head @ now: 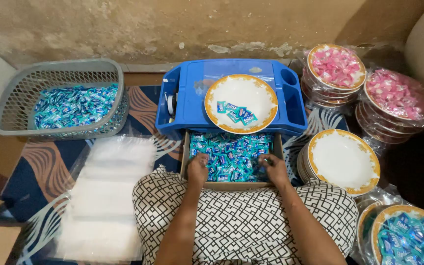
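Both my hands reach into a cardboard box (184, 156) of blue-wrapped candies (234, 149) in front of my lap. My left hand (198, 169) rests curled on the candies at the box's left side. My right hand (274, 168) lies on them at the right, fingers closed around some candy. Just beyond the box, a white plate with a gold rim (244, 91) sits on a blue plastic tray (188, 105) and holds several of the same candies (236, 113).
A grey basket (13, 110) of blue candies stands at far left, clear plastic bags (106, 196) beside my left knee. Empty plates (342, 159) are stacked at right. Wrapped plates of pink candies (337, 66) and blue candies (406, 235) lie further right.
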